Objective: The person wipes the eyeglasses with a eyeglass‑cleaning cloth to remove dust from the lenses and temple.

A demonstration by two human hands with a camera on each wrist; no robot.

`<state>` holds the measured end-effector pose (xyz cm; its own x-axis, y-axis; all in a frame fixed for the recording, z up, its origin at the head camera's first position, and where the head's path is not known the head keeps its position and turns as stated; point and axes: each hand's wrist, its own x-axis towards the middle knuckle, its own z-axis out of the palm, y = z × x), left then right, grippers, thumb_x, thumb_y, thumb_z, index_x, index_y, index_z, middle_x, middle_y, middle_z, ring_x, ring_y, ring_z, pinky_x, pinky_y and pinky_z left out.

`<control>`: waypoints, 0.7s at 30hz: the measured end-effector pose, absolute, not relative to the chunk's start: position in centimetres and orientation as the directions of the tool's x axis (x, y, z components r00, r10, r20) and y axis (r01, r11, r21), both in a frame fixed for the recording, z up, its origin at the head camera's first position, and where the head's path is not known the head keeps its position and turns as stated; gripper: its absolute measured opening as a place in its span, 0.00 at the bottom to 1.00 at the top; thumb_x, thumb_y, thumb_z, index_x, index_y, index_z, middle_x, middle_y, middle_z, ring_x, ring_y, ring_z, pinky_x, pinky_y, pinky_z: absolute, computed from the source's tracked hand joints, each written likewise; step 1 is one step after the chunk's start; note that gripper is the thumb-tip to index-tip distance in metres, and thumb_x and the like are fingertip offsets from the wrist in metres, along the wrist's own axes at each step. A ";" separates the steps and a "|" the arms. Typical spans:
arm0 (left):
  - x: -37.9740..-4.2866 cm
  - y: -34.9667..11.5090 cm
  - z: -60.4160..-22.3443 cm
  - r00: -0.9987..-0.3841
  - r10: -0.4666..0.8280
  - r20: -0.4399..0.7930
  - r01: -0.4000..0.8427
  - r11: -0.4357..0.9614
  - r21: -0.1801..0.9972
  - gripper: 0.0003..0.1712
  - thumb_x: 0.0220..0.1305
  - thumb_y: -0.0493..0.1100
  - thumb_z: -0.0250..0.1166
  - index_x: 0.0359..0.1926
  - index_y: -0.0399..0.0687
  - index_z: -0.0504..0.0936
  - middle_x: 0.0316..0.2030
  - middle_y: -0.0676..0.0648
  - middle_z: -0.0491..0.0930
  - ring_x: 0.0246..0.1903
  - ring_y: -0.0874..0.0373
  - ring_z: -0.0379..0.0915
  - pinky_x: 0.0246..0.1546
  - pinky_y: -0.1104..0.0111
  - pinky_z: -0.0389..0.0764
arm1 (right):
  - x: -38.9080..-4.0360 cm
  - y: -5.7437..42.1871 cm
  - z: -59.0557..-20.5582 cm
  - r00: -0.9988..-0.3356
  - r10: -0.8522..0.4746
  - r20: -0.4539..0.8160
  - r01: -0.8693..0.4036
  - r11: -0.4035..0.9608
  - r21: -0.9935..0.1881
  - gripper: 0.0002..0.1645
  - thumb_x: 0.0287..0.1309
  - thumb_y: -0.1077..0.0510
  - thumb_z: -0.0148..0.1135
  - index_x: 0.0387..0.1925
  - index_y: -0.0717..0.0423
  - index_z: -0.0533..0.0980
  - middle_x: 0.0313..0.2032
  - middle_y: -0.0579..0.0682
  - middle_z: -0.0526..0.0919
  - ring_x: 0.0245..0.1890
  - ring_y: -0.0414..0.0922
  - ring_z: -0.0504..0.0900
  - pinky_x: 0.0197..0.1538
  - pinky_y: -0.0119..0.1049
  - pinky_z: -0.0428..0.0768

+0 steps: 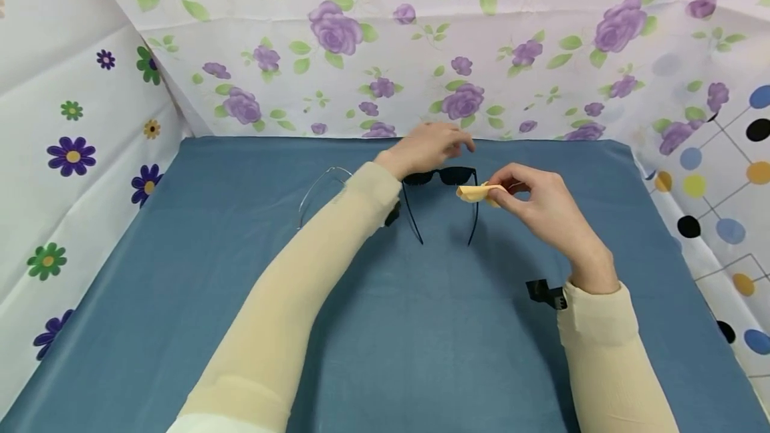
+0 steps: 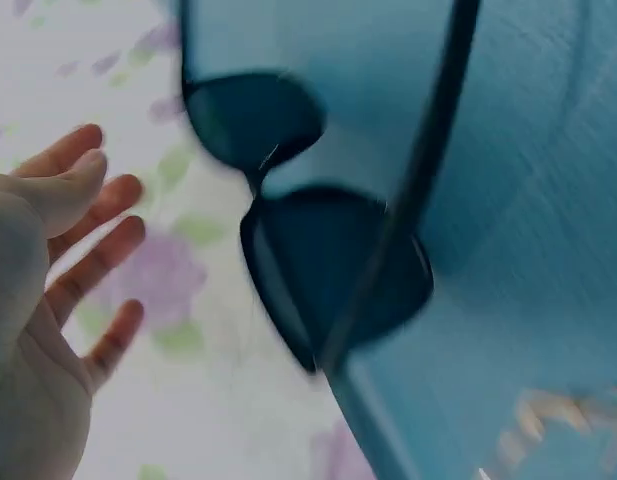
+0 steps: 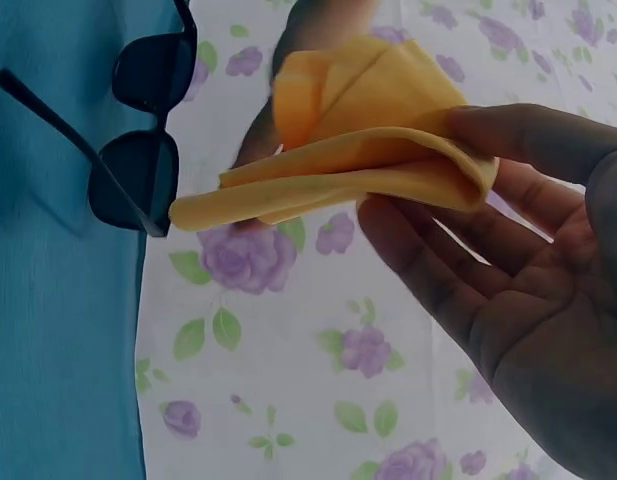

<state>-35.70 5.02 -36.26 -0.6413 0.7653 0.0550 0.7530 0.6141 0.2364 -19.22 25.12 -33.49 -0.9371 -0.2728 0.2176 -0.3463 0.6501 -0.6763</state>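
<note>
One folded yellow cloth (image 3: 360,165) is pinched in the right hand (image 1: 544,209); the left hand (image 1: 426,147), spread loosely, holds nothing near the dark sunglasses (image 1: 457,176) on the blue table (image 1: 421,326).

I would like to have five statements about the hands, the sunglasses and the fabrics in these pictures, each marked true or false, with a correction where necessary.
1. The right hand pinches a yellow cloth. True.
2. The sunglasses have both temples folded shut. False: both are unfolded.
3. The left hand grips the sunglasses. False: it holds nothing.
4. The backdrop has purple flowers. True.
5. The tablecloth is white. False: it is blue.
</note>
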 end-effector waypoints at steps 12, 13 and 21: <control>-34.3 -7.2 -35.3 -0.808 0.574 0.131 0.551 0.658 0.513 0.13 0.74 0.44 0.57 0.55 0.54 0.82 0.49 0.52 0.80 0.49 0.58 0.75 0.53 0.63 0.74 | -19.7 23.8 -33.8 -0.915 -0.298 0.273 -0.404 0.653 -0.641 0.08 0.67 0.53 0.61 0.43 0.51 0.80 0.38 0.46 0.83 0.36 0.42 0.79 0.41 0.40 0.75; -34.1 -8.0 -35.4 -0.822 0.555 0.130 0.531 0.663 0.528 0.14 0.74 0.44 0.57 0.55 0.53 0.82 0.49 0.51 0.80 0.49 0.58 0.74 0.54 0.62 0.74 | -19.7 23.7 -33.9 -0.912 -0.297 0.283 -0.410 0.653 -0.637 0.08 0.68 0.53 0.60 0.43 0.51 0.80 0.37 0.46 0.83 0.35 0.42 0.78 0.40 0.38 0.75; -32.2 -12.3 -36.5 -0.908 0.414 0.069 0.372 0.717 0.589 0.14 0.74 0.43 0.57 0.57 0.51 0.80 0.49 0.47 0.77 0.45 0.53 0.73 0.48 0.57 0.75 | -19.7 23.1 -34.1 -0.896 -0.293 0.333 -0.442 0.644 -0.624 0.10 0.70 0.51 0.58 0.43 0.51 0.79 0.36 0.46 0.83 0.31 0.42 0.77 0.32 0.34 0.72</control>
<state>-32.19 -12.33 -36.51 -0.9076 0.4142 0.0687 0.3720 0.7173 0.5891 -19.72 23.08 -34.07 -0.8963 -0.2932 0.3325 -0.4423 0.6442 -0.6241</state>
